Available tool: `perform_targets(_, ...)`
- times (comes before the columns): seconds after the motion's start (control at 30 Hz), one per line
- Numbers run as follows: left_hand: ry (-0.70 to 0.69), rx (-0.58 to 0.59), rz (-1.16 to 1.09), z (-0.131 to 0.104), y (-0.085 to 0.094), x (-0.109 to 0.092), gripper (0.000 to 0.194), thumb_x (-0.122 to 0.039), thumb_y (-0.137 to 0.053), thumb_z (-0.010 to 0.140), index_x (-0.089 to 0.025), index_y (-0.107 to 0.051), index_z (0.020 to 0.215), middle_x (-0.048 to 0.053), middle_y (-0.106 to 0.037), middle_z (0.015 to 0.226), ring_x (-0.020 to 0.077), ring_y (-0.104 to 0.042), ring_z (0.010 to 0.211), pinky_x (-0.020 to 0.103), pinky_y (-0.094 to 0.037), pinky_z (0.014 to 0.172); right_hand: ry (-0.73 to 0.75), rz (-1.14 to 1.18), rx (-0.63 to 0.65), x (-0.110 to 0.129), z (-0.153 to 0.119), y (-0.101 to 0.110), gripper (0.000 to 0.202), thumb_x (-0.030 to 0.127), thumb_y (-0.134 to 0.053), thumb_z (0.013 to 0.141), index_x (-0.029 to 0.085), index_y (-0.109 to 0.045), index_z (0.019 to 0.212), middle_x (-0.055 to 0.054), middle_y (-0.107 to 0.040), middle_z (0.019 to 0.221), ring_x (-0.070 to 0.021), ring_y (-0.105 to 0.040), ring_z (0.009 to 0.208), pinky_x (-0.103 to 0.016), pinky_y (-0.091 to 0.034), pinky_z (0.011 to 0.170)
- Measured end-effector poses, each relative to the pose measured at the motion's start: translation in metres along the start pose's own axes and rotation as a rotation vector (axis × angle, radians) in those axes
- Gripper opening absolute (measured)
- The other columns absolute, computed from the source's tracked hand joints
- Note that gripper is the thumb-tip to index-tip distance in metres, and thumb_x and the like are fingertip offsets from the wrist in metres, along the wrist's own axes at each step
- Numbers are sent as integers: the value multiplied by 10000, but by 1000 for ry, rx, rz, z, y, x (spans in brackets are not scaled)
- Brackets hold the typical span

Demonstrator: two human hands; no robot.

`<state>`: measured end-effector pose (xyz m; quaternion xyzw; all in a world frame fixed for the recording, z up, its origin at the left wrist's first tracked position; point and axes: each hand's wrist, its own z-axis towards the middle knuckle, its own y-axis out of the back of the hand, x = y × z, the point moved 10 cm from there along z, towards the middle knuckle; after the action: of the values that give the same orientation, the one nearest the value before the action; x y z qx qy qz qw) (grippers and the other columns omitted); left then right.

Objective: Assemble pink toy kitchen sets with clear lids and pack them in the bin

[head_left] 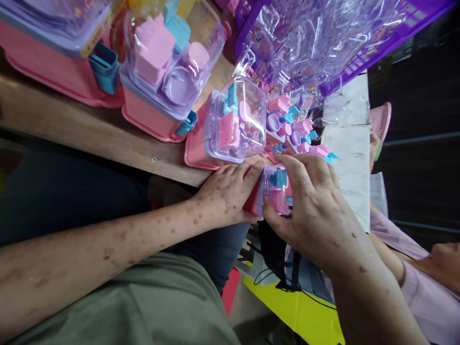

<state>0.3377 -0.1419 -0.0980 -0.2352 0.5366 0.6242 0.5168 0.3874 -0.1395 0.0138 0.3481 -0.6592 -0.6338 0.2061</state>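
Both of my hands grip one small toy case [275, 189] with a pink base, a clear lid and teal and pink pieces inside. My left hand [226, 194] wraps its pink side from the left. My right hand [312, 206] covers its top and right side, thumb pressed on the clear lid. The case is held just off the edge of the wooden table [89, 129]. A finished case of the same kind [230, 127] lies on the table directly above my hands.
Two larger pink cases with clear lids [165, 72] [53, 43] stand at the left. Loose pink, purple and teal toy pieces [294, 132] lie by a purple basket [359, 52] of clear plastic shells. A printed paper [350, 158] lies right. Another person in a pink sleeve [413, 268] sits at lower right.
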Motion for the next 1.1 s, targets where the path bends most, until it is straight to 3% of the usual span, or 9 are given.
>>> perform_targets(0.37, 3, 5, -9, 0, 0, -1, 1051, -391, -954, 827, -161, -320, 1633, 245, -518, 1696, 395, -499, 1616, 538, -448, 1307, -59, -32, -62, 1, 2, 1, 690, 273, -697, 897, 203, -477, 1547, -212, -582, 1368, -463, -594, 1258, -680, -561, 1044)
perform_targets(0.6, 20, 1, -5, 2, -2, 2, 1065, -407, -947, 810, -148, -327, 1636, 265, -518, 1685, 423, -541, 1575, 568, -477, 1282, -74, -16, -86, 0, -1, -3, 708, 261, -722, 881, 149, -493, 1541, -233, -571, 1375, -454, -589, 1276, -685, -538, 1106)
perform_targets(0.7, 5, -27, -10, 3, -1, 2, 1075, -413, -959, 794, -137, -341, 1631, 266, -511, 1691, 413, -528, 1592, 549, -478, 1294, -78, 22, -97, -6, -4, -5, 715, 291, -719, 900, 181, -481, 1565, -220, -566, 1405, -451, -578, 1333, -695, -525, 1146)
perform_targets(0.83, -10, -26, 4, 4, -2, 4, 1106, -454, -982, 787, -129, -349, 1634, 272, -498, 1703, 409, -509, 1611, 549, -466, 1313, -89, 185, -48, -23, -12, -8, 738, 417, -725, 973, 212, -457, 1630, -209, -555, 1499, -424, -557, 1437, -675, -496, 1223)
perform_targets(0.93, -28, -18, -7, 5, -1, 4, 1116, -498, -980, 794, -150, -348, 1645, 258, -496, 1714, 413, -484, 1631, 569, -450, 1327, -124, 419, -12, -37, -18, -11, 600, 522, -534, 1122, 273, -490, 1666, -153, -547, 1648, -376, -483, 1581, -638, -421, 1317)
perform_targets(1.03, -38, -11, -6, 4, -1, 3, 1135, -464, -984, 787, -131, -333, 1655, 267, -485, 1721, 411, -464, 1645, 561, -440, 1336, -256, 607, -86, -56, -25, -19, 525, 538, -390, 1185, 365, -538, 1657, -55, -543, 1727, -333, -430, 1656, -626, -341, 1376)
perform_targets(1.1, -43, -15, 0, 3, 0, 3, 1139, -437, -982, 790, -124, -318, 1662, 270, -478, 1726, 399, -454, 1654, 547, -433, 1344, -336, 681, -161, -64, -29, -30, 541, 582, -412, 1173, 391, -528, 1665, -44, -541, 1737, -342, -452, 1649, -643, -381, 1351)
